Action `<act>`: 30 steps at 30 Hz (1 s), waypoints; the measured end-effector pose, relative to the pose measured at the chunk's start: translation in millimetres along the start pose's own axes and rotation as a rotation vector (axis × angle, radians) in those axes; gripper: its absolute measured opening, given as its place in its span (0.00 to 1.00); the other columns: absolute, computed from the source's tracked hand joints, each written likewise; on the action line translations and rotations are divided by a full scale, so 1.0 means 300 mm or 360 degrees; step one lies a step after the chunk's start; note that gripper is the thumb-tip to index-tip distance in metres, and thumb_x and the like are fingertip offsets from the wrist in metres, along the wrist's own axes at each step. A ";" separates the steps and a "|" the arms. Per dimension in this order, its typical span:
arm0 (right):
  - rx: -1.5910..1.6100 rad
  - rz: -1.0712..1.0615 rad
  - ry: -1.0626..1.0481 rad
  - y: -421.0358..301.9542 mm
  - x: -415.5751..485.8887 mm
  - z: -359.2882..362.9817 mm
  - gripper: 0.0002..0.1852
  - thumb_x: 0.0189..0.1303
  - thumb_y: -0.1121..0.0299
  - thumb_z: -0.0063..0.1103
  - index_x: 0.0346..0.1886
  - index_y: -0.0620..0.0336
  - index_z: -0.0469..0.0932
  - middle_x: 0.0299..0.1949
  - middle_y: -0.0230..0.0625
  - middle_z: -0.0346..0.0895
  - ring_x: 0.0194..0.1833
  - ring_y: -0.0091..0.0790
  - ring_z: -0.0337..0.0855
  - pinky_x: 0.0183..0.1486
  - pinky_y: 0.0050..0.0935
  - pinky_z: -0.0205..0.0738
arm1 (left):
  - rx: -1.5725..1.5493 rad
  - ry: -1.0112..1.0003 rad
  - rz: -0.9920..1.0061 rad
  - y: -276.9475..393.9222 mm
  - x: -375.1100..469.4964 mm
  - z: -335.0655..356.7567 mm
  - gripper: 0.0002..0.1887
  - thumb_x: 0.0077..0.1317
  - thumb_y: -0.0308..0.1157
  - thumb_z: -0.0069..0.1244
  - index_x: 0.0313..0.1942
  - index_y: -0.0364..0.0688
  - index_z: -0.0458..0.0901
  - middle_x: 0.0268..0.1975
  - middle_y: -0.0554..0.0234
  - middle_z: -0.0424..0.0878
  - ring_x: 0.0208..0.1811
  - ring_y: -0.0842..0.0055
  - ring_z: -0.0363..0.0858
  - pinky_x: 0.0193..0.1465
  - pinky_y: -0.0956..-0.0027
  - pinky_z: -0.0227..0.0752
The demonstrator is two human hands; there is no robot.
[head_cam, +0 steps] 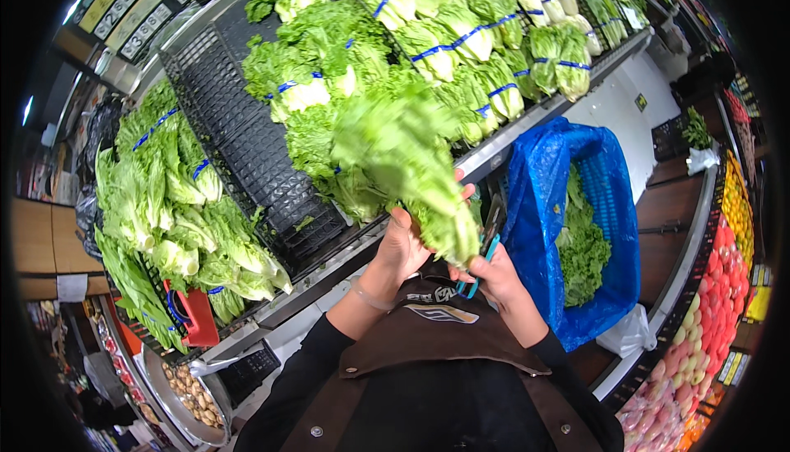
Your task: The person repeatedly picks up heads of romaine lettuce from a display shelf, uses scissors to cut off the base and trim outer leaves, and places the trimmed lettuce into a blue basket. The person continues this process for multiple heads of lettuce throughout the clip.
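A leafy green lettuce head [426, 187] is between both hands in front of my chest, its leaves blurred. Its leafy part is supported by my left hand [407, 242]. My right hand [494, 273] grips the stem end, together with a cutting tool with turquoise handles [478, 267]; whether it is scissors or a knife I cannot tell. Beyond the hands, leaf lettuces with blue bands [339, 51] lie piled on the display. More lettuce heads [179, 217] are heaped at the left, near a red tape dispenser [191, 322].
A black ribbed crate [247, 131] with leaf scraps stands between the lettuce piles. Right of me is a blue basket lined with blue plastic [518, 205], holding leafy greens [580, 248]. The display's metal edge [352, 261] runs before me. Fruit [716, 291] fills a stand at far right.
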State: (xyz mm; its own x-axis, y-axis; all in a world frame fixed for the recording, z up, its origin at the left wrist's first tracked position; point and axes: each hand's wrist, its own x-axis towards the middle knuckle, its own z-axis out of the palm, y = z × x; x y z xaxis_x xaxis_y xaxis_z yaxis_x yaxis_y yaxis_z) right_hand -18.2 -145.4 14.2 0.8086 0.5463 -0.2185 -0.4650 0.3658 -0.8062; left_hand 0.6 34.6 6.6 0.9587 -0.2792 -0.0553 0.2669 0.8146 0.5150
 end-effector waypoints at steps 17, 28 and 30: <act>-0.1824 -0.1258 0.0929 -0.208 -0.135 -0.026 0.31 0.37 0.67 0.83 0.48 0.61 0.78 0.40 0.40 0.70 0.40 0.36 0.74 0.40 0.31 0.70 | 0.0436 -0.0070 -0.0388 -0.245 -0.020 0.065 0.41 0.51 0.27 0.69 0.66 0.39 0.67 0.59 0.58 0.78 0.60 0.68 0.78 0.63 0.61 0.76; -0.0404 -0.1472 0.1177 -0.220 -0.308 -0.105 0.20 0.67 0.69 0.61 0.59 0.63 0.70 0.49 0.45 0.76 0.45 0.32 0.77 0.50 0.34 0.74 | -0.0097 0.0400 -0.0472 -0.340 0.004 0.040 0.28 0.69 0.41 0.54 0.64 0.38 0.68 0.58 0.53 0.79 0.58 0.62 0.79 0.60 0.54 0.76; 0.0097 -0.1752 0.1058 -0.203 -0.327 -0.128 0.19 0.66 0.66 0.63 0.56 0.60 0.70 0.52 0.48 0.73 0.48 0.41 0.79 0.53 0.44 0.76 | -0.0015 0.0442 -0.0460 -0.330 0.022 0.052 0.29 0.72 0.48 0.49 0.66 0.40 0.68 0.59 0.53 0.77 0.61 0.56 0.76 0.61 0.51 0.74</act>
State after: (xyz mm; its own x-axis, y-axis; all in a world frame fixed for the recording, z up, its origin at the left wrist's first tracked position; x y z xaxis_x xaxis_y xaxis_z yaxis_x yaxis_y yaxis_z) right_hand -55.3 -250.1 63.8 0.7901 -0.5358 0.2977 0.5571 0.4250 -0.7135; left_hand -21.2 -55.9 -31.4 0.8338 -0.3505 -0.4266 0.5292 0.7275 0.4367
